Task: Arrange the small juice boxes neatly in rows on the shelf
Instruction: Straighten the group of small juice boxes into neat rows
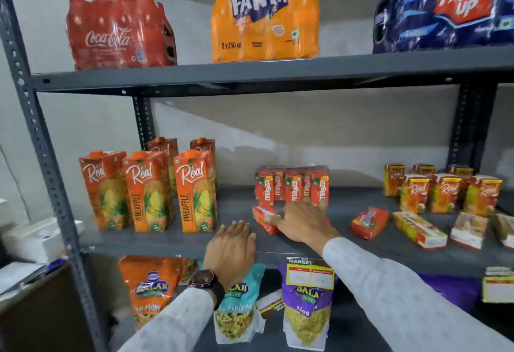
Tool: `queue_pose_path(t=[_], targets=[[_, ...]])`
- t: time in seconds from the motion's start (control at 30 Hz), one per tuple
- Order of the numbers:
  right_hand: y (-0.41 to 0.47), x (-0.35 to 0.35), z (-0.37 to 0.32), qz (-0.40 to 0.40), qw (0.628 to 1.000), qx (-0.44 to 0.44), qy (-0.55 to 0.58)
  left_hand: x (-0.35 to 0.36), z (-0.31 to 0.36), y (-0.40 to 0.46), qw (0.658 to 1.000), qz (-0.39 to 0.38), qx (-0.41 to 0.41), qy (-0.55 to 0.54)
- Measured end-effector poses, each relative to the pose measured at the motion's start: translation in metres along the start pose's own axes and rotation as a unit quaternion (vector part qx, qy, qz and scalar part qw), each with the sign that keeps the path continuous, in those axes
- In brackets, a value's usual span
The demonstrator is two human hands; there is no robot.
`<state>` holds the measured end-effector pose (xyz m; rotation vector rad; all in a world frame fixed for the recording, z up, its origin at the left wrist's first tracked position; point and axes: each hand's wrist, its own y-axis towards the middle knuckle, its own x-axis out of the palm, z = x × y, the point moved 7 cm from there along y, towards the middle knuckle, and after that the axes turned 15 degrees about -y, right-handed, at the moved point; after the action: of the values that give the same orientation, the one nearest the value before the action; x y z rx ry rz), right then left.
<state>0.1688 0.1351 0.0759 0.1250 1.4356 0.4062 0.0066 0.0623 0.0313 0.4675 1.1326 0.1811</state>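
A row of small red Maaza juice boxes (pixel 292 186) stands upright at the middle of the grey middle shelf (pixel 236 212). In front of it one Maaza box (pixel 262 216) lies on its side. My right hand (pixel 303 219) rests over that lying box, fingertips touching the bottom of the standing row; whether it grips the box I cannot tell. My left hand (pixel 232 243), with a wristwatch, lies flat and empty on the shelf's front edge. Another red box (pixel 368 222) lies to the right. Small Real boxes (pixel 442 191) stand at the far right, with several lying (pixel 420 229) before them.
Tall Real pineapple cartons (pixel 147 190) stand at the left of the same shelf. Coca-Cola (pixel 119 31), Fanta (pixel 264 18) and Thums Up (pixel 450 6) packs fill the shelf above. Balaji snack bags (pixel 306 304) hang on the shelf below. A grey upright post (pixel 41 143) bounds the left.
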Motion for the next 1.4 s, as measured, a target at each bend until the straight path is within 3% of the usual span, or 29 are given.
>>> queue_pose_path(t=[0.1,0.3,0.47,0.67,0.97,1.13,1.23,1.4], targets=[[0.010,0.015,0.000,-0.057,0.998,0.016,-0.005,0.001,-0.006,0.000,0.999,0.048,0.000,-0.006],[0.021,0.009,0.002,-0.114,0.987,0.052,0.098,0.003,-0.007,0.000,0.995,0.094,0.027,0.007],[0.039,-0.022,0.008,-0.082,0.985,0.057,0.140,0.004,-0.007,0.001,0.994,0.104,0.032,0.004],[0.066,-0.059,-0.010,-0.023,0.977,-0.006,0.211,0.005,-0.007,0.002,0.995,0.098,0.026,0.004],[0.072,-0.058,-0.050,0.007,0.984,-0.140,0.108,0.005,-0.008,0.002,0.995,0.099,0.019,0.004],[0.066,-0.031,-0.037,0.037,0.971,-0.090,0.217,0.005,-0.009,0.001,0.995,0.101,0.014,0.007],[0.053,-0.007,-0.030,0.115,0.937,0.002,0.329,0.006,-0.008,0.002,0.995,0.099,0.011,0.011],[0.040,0.023,-0.028,0.142,0.922,0.109,0.343,0.006,-0.008,0.002,0.995,0.098,0.009,0.011]])
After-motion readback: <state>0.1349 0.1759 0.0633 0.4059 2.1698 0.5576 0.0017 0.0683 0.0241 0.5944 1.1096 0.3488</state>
